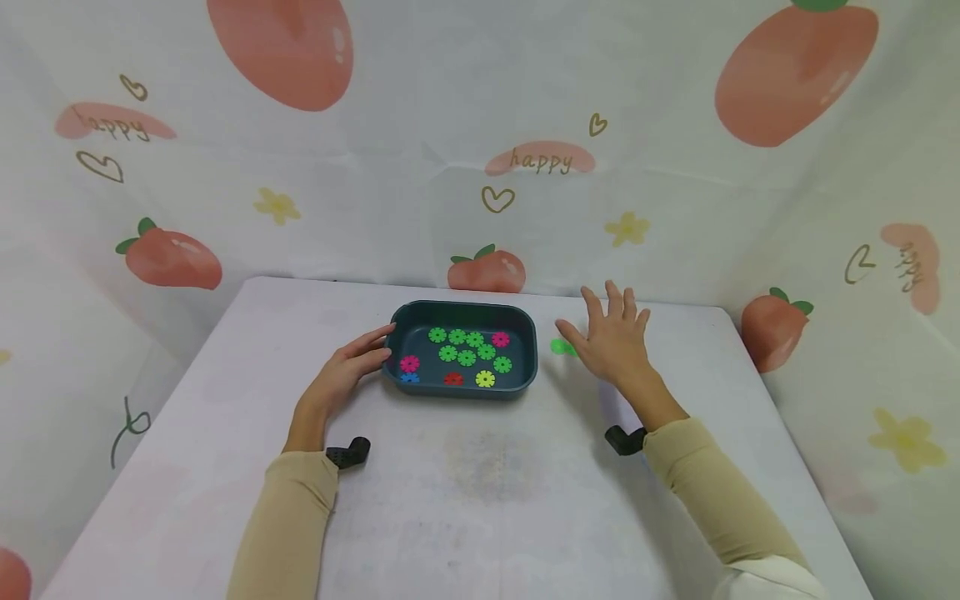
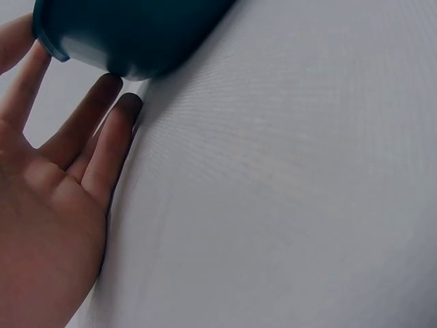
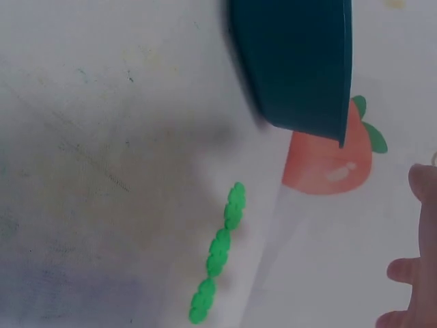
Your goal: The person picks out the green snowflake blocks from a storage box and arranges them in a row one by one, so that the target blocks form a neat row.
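A dark-teal, round-cornered tray (image 1: 459,392) holds notched discs (image 1: 467,358), mostly green. The left hand (image 1: 343,368) touches its end, fingers extended; the right hand (image 1: 617,343) is splayed, ungrasping.

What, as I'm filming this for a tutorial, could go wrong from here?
The left hand touches one end of the tray; a firm push might slide it into the green row lying past the other end. The right hand, spread near that row, could knock it out of line.

Green discs (image 1: 559,346) partly hidden behind the right hand (image 1: 615,340), head view.
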Motion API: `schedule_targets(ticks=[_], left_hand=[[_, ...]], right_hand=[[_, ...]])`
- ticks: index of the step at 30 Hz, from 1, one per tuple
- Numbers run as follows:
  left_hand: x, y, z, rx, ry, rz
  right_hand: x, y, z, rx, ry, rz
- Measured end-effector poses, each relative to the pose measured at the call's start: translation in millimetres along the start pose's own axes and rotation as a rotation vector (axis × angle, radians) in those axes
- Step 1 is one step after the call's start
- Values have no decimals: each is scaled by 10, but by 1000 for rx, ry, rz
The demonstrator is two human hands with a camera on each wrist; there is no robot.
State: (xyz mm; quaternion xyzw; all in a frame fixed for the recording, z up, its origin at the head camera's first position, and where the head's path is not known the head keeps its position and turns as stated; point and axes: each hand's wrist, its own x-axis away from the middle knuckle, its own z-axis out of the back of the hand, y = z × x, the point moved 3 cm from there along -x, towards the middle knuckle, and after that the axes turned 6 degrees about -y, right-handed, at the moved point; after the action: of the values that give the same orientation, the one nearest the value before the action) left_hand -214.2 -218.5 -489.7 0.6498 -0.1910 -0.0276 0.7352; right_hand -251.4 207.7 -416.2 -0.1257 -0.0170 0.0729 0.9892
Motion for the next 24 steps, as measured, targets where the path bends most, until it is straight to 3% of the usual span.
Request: schedule_targets(ticks=[24], left_hand=[[6,-2,3,-7,11,4]], right_hand=[[-63,-353,-110,93,-90,104]])
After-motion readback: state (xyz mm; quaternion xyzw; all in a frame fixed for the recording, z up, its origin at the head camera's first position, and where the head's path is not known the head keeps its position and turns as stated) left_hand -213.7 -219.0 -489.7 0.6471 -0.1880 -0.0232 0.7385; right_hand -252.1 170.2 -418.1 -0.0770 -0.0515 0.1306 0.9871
